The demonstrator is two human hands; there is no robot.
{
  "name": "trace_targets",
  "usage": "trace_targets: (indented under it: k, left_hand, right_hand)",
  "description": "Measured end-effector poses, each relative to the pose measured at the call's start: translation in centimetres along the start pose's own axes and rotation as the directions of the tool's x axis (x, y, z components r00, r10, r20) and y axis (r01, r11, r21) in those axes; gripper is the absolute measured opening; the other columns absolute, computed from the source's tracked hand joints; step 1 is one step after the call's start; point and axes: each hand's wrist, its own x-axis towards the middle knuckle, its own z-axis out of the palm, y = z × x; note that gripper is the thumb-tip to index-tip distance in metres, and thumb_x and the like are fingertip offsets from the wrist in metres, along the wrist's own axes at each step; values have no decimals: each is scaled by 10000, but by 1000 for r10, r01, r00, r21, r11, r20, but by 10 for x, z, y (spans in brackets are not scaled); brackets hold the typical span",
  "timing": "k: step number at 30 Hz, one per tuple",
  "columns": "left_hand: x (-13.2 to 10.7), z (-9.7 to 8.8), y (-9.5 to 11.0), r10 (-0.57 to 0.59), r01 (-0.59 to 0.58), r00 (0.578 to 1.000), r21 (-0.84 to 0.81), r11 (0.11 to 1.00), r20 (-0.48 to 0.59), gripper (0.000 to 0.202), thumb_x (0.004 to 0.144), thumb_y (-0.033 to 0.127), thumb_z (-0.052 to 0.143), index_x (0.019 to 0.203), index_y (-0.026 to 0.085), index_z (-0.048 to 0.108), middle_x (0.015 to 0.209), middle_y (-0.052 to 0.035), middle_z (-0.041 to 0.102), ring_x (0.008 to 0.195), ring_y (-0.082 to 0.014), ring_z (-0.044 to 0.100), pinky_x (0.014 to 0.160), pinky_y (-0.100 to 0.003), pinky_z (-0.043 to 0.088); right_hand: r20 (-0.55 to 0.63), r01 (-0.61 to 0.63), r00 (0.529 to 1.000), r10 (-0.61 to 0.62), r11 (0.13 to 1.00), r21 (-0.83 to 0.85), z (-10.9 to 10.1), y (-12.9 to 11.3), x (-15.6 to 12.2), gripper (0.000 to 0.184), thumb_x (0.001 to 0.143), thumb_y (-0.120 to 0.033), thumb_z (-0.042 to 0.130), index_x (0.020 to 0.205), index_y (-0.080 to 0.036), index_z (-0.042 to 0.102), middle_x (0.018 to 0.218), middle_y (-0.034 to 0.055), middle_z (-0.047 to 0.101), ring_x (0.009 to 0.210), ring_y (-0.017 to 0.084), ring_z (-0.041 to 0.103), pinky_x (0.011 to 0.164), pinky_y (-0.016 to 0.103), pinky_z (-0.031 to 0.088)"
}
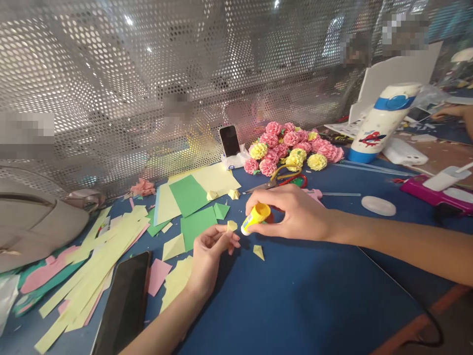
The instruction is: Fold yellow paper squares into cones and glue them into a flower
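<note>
Between the fingertips of my left hand [212, 251] is a small folded piece of yellow paper [232, 226]. My right hand [295, 212] grips a yellow glue stick [258, 215], tilted with its white end toward that paper; a small gap seems to lie between them. Just below, a folded yellow paper triangle [259, 252] rests on the blue tabletop. Green paper squares [199, 224] lie behind my left hand, with two small folded yellow paper pieces [233, 194] near them. Scissors [283, 175] with yellow handles lie beyond my right hand.
Pink and yellow paper flowers [288, 145] are heaped at the back beside a propped phone [229, 140]. Yellow paper strips [88, 276] and a dark phone [123, 301] lie left. A white bottle [384, 123] stands right, near a magenta power strip [436, 192]. Perforated metal mesh [148, 74] rises behind.
</note>
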Motion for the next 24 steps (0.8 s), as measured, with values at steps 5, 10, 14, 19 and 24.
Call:
trace_targets:
  k: [5,10,14,19,24]
  left_hand:
    - [-1,2,2,-22,22,1000,17,1000,-4,232,790,311,768,821,101,674,693,-56,707,569,-117,617,476,-188,429]
    - [-1,2,2,-44,44,999,28,999,-10,227,767,284,766,836,83,684,689,-73,711,554,-131,628,445,-189,425]
    - [-2,2,4,-45,45,999,38,998,-18,187,758,255,749,808,87,686,672,-71,713,516,-115,601,439,-185,420]
    - [-3,4,5,-30,31,999,66,997,-13,123,762,208,726,781,91,693,633,-54,707,462,-77,539,462,-176,425]
    - [-2,2,4,-24,25,1000,78,997,-14,107,798,212,711,800,106,697,602,-14,674,474,-70,540,499,-173,433]
  right_hand:
    - [-69,76,995,-70,993,94,12,0,9,174,861,-317,666,861,-185,553,692,-42,576,571,85,502,557,196,370]
    - [-63,114,992,-106,983,146,18,1,14,124,849,-252,639,844,-183,536,697,-37,579,583,88,514,561,193,376]
    - [-24,87,996,-84,983,161,25,1,16,163,841,-267,666,818,-191,523,665,-56,573,556,78,506,545,185,365]
    - [3,95,995,-96,989,111,31,0,21,203,859,-294,662,811,-197,491,672,-50,579,568,88,520,554,196,355]
    - [58,86,994,-89,995,52,31,-1,21,215,813,-233,687,803,-204,474,644,-63,558,547,89,507,541,199,323]
